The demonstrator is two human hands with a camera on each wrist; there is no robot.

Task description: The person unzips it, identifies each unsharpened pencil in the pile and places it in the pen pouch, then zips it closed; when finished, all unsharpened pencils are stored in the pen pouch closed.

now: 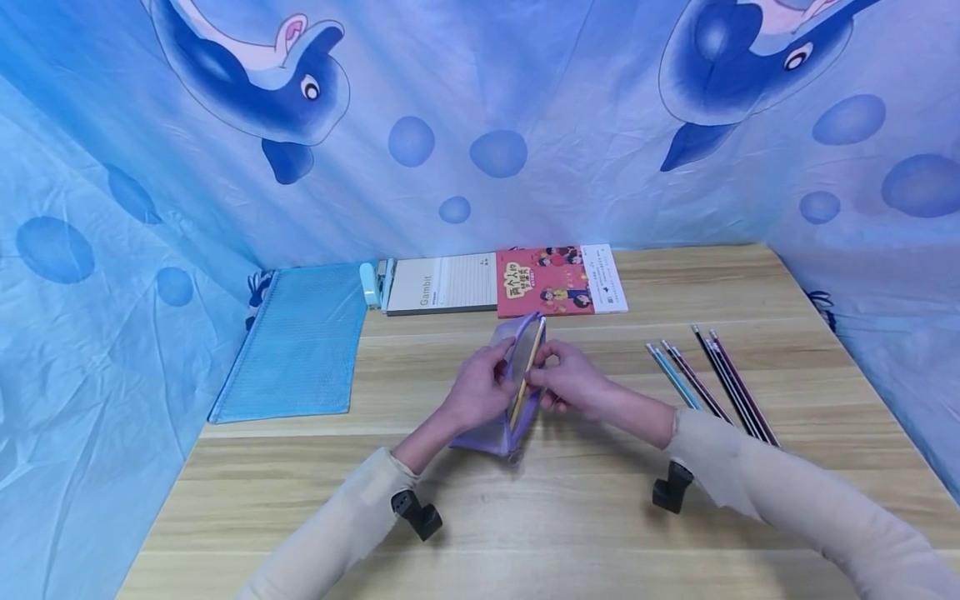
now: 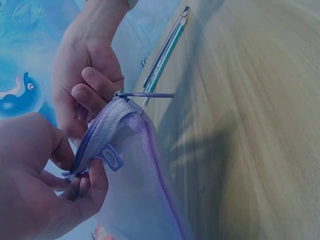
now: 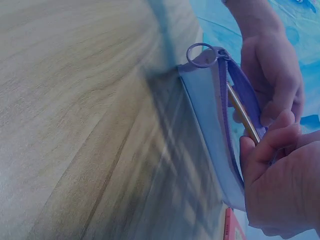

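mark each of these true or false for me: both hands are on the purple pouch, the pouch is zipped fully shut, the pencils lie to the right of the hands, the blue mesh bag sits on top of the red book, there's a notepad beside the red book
1. Both hands hold the purple pouch: true. The left hand and the right hand grip it from either side.
2. The pouch is zipped fully shut: false. Its top gapes open, with a yellowish stick-like thing inside.
3. The pencils lie to the right of the hands: true.
4. The blue mesh bag sits on the red book: false. It lies at the table's left edge, apart from the book.
5. A notepad lies beside the red book: true.
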